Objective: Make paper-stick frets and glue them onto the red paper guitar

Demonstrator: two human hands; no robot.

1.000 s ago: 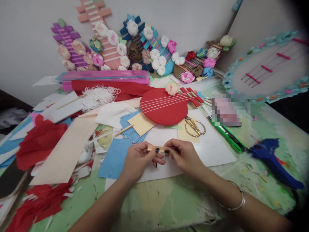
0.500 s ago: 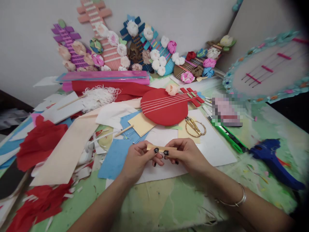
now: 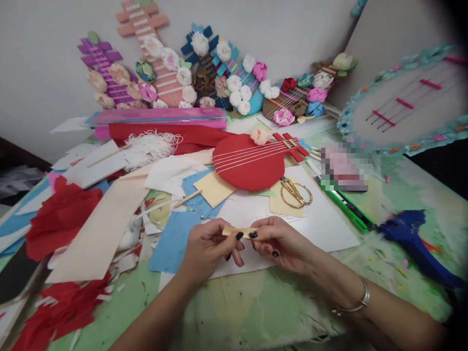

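Between my two hands is a small folded strip of pale yellow paper [image 3: 239,232]. My left hand [image 3: 208,248] pinches its left end between thumb and fingers. At the other end, my right hand [image 3: 285,243] grips it the same way, thumb tip close to the left thumb. Below the hands lies a white sheet [image 3: 321,229], with a blue sheet [image 3: 170,243] on the left. Just beyond are yellow paper squares [image 3: 214,189], gold-handled scissors [image 3: 295,191] and a red lute-shaped craft piece [image 3: 248,163] with white strings and a peach paper flower [image 3: 260,136].
A green utility knife [image 3: 345,207] and a blue glue gun [image 3: 413,243] lie on the right. Red crepe paper [image 3: 62,214], a peach strip [image 3: 102,229] and white string [image 3: 153,146] crowd the left. Flowered instrument models [image 3: 248,87] lean against the wall.
My hands have dropped slightly. The right hand has shifted and turned a little, with its fingers curled lower, and less of the paper strip shows at its end.
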